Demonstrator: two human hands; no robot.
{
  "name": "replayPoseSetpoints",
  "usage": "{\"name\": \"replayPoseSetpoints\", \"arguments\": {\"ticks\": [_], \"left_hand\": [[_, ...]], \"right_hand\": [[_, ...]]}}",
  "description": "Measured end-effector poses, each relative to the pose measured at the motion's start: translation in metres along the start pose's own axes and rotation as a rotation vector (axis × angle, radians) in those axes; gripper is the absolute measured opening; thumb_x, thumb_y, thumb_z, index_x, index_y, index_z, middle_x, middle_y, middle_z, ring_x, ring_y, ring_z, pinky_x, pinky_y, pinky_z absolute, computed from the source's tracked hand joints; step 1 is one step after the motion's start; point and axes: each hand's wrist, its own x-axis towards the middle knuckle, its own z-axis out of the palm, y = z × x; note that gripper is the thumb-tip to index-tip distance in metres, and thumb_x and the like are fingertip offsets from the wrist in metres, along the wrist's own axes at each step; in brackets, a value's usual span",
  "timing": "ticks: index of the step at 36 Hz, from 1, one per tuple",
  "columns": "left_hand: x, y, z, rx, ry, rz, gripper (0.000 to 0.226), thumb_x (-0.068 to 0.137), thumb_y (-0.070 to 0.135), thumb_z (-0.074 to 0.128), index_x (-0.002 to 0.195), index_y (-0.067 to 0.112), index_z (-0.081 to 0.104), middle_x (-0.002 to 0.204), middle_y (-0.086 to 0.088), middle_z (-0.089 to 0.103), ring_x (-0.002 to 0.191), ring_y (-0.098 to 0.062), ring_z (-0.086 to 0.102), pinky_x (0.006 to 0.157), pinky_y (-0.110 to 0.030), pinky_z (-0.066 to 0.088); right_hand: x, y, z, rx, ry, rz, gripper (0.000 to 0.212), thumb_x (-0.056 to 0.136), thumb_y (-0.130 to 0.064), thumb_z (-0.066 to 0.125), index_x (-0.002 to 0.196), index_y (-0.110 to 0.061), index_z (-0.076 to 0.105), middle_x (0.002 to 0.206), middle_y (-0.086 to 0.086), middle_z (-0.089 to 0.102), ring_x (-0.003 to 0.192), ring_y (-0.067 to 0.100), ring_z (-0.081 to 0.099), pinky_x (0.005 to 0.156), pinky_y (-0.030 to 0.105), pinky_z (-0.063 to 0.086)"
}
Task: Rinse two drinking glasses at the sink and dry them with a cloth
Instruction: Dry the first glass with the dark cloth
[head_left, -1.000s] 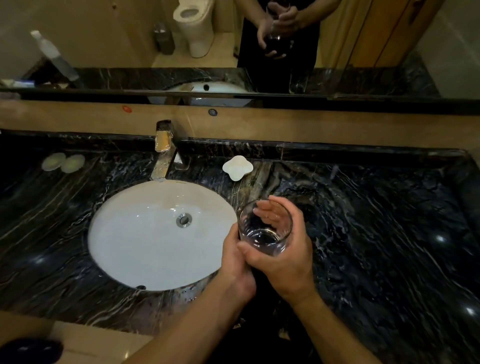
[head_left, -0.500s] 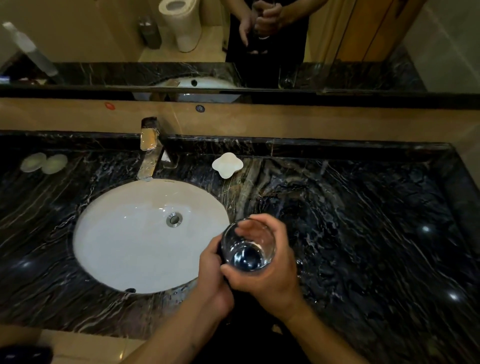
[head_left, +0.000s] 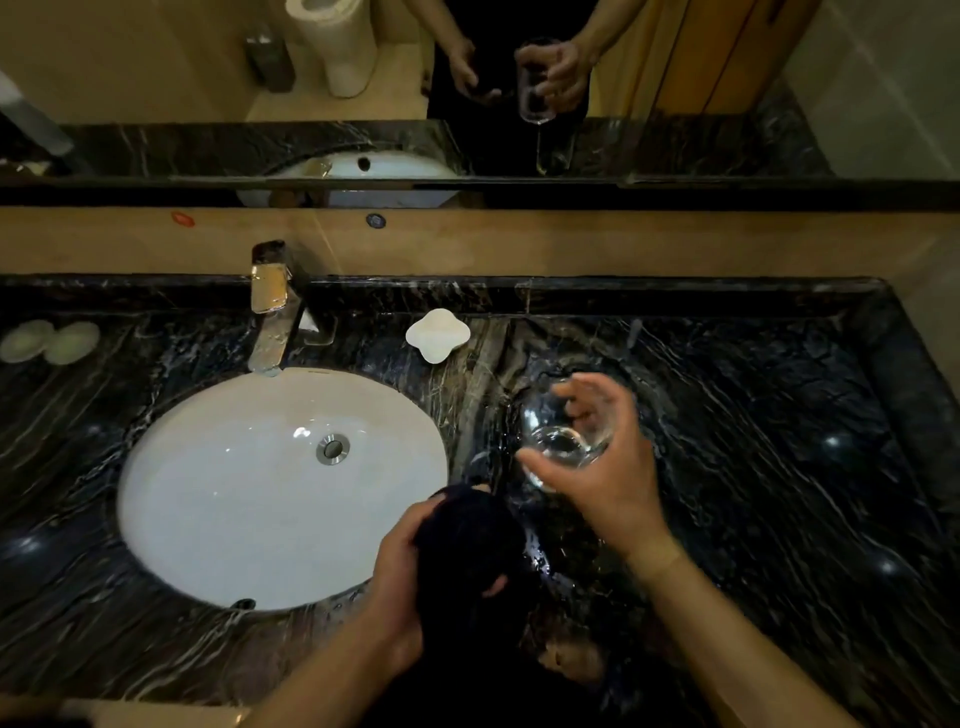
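glass (head_left: 563, 441) motion-blurred, cloth (head_left: 467, 551) folds indistinct

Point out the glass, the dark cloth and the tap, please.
glass (head_left: 563, 447): head view, on its thick clear base.
cloth (head_left: 467, 545): head view, middle of the dark bundle.
tap (head_left: 269, 322): head view, on the shiny spout.

No text, label, brand name, number or sign can be read anywhere in the head view. The red mark (head_left: 182, 219) and the dark round mark (head_left: 375, 221) on the tan wall strip, well beyond both hands, are too small and blurred to show any lettering. The faint dark smudge on the basin rim (head_left: 317, 372), beyond the left hand (head_left: 397, 582), cannot be made out as writing.
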Motion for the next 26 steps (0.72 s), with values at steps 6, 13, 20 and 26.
{"name": "replayPoseSetpoints", "arguments": {"ticks": [6,13,20,26], "left_hand": [[0.027,-0.005,-0.027,0.827,0.148,0.281,0.021,0.095,0.023,0.065,0.103,0.04,0.073,0.102,0.001,0.076,0.095,-0.02,0.071,0.071,-0.027,0.054],[0.061,-0.026,-0.058,1.59,0.075,0.426,0.052,0.075,0.061,0.053,0.126,0.051,0.052,0.125,0.021,0.05,0.11,0.001,0.054,0.087,-0.012,0.045],[0.07,-0.041,-0.062,1.618,0.08,0.477,0.055,0.079,0.062,0.046,0.132,0.05,0.047,0.13,0.02,0.046,0.112,-0.005,0.055,0.089,-0.027,0.053],[0.07,-0.046,-0.063,1.604,0.106,0.5,0.048,0.084,0.056,0.052,0.131,0.051,0.048,0.128,0.022,0.046,0.108,-0.004,0.056,0.085,-0.024,0.052]], "right_hand": [[0.033,0.048,-0.034,-0.107,0.178,0.138,0.079,0.062,-0.02,0.094,0.124,-0.029,0.045,0.123,-0.008,0.061,0.114,0.002,0.06,0.103,0.019,0.045],[0.038,0.097,-0.048,-0.249,0.192,0.303,0.081,0.064,-0.024,0.093,0.129,-0.022,0.043,0.128,-0.004,0.06,0.119,0.012,0.058,0.103,0.021,0.042],[0.028,0.115,-0.046,-0.302,0.232,0.38,0.084,0.065,-0.032,0.092,0.13,-0.024,0.04,0.125,-0.011,0.057,0.116,0.012,0.057,0.099,0.028,0.046],[0.031,0.121,-0.042,-0.315,0.226,0.4,0.089,0.064,-0.037,0.091,0.134,-0.026,0.037,0.138,-0.002,0.057,0.122,0.017,0.058,0.092,0.021,0.043]]}}
